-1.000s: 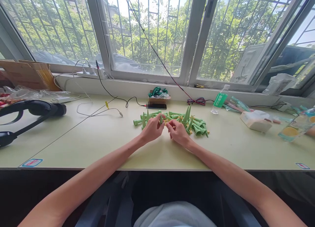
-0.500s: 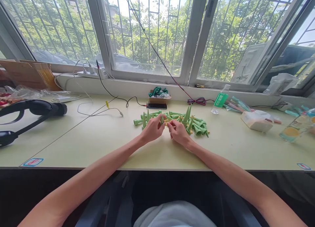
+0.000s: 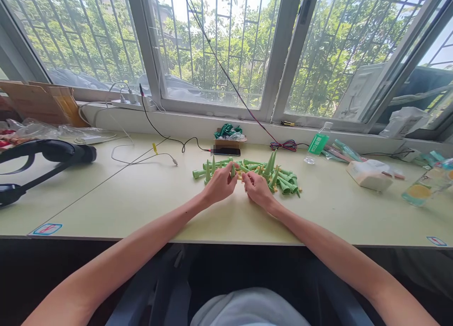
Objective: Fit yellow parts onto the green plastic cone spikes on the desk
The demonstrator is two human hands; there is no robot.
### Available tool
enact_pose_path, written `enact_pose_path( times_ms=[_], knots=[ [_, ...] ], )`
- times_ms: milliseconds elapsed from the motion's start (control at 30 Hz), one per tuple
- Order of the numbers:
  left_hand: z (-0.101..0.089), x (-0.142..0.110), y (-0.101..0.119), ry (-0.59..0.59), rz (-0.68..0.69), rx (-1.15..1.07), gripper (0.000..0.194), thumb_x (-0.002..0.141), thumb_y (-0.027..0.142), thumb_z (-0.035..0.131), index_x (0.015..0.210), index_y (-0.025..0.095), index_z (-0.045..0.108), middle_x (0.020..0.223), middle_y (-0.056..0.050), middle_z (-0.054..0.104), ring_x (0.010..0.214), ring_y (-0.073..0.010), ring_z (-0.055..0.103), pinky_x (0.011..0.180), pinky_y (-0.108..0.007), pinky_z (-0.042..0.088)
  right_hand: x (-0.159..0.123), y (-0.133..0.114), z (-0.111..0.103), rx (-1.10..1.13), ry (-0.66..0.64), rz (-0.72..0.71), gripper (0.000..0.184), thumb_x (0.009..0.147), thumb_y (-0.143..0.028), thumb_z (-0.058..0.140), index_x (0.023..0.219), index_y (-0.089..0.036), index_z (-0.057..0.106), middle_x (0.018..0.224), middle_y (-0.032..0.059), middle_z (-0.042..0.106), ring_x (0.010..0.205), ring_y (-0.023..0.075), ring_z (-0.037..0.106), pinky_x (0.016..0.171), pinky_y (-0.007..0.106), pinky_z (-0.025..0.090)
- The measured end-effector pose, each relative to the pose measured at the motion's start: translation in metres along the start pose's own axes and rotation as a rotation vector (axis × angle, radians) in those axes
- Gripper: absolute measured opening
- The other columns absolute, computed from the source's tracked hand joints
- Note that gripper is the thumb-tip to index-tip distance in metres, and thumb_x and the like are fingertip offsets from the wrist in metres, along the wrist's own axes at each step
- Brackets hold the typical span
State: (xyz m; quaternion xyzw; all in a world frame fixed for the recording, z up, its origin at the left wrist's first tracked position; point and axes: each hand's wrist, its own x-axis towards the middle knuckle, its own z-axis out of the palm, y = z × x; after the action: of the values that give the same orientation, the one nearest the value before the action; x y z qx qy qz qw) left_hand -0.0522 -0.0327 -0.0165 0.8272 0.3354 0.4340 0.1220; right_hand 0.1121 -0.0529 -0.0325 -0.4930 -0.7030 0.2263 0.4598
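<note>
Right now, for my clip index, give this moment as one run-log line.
left hand: green cone held | right hand: close beside, hold unclear | green cones: beyond both hands | bottle: right of cones

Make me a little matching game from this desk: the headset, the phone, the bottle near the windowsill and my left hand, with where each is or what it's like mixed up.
1. headset
2. phone
3. bottle
4. left hand

A. has a green label
B. pinches a green cone
C. black, at the picture's left edge
D. lies just in front of the small cardboard box

Pairs: 1-C, 2-D, 3-A, 4-B
</note>
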Motion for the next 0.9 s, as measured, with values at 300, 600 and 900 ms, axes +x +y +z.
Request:
enact_pose_path(
  times_ms=[300, 600, 900],
  knots=[
    [0.0013, -0.0007, -0.0026, 0.017, -0.006, 0.014, 0.022, 0.087, 0.018, 0.049, 0.109, 0.020, 0.049, 0.076, 0.002, 0.063, 0.049, -0.0089, 0.051, 0.055, -0.022, 0.043, -0.0036, -0.0039, 0.0000, 0.019, -0.067, -0.036, 0.030, 0.094, -0.044, 0.043, 0.078, -0.020, 0.051, 0.059, -0.0017, 0.057, 0.043, 0.0117, 0.050, 0.048, 0.024, 0.040],
    [0.0028, -0.0028, -0.0019, -0.053, -0.018, 0.027, 0.022, 0.087, 0.019, 0.050, 0.109, 0.020, 0.049, 0.072, 0.003, 0.063, 0.045, -0.0079, 0.047, 0.054, -0.022, 0.042, -0.0008, 0.0030, -0.0005, -0.102, -0.063, -0.034, 0.046, 0.096, -0.049, 0.036, 0.063, -0.020, 0.052, 0.046, -0.0017, 0.048, 0.045, 0.0138, 0.048, 0.054, 0.026, 0.036],
    [0.0029, -0.0015, -0.0030, 0.031, -0.017, 0.017, 0.023, 0.087, 0.018, 0.049, 0.110, 0.020, 0.048, 0.075, 0.003, 0.063, 0.048, -0.0082, 0.050, 0.055, -0.022, 0.042, -0.0029, -0.0011, 0.0012, 0.022, -0.087, -0.019, 0.028, 0.094, -0.047, 0.041, 0.086, -0.021, 0.050, 0.055, -0.0033, 0.055, 0.044, 0.0125, 0.047, 0.050, 0.025, 0.038]
  ],
)
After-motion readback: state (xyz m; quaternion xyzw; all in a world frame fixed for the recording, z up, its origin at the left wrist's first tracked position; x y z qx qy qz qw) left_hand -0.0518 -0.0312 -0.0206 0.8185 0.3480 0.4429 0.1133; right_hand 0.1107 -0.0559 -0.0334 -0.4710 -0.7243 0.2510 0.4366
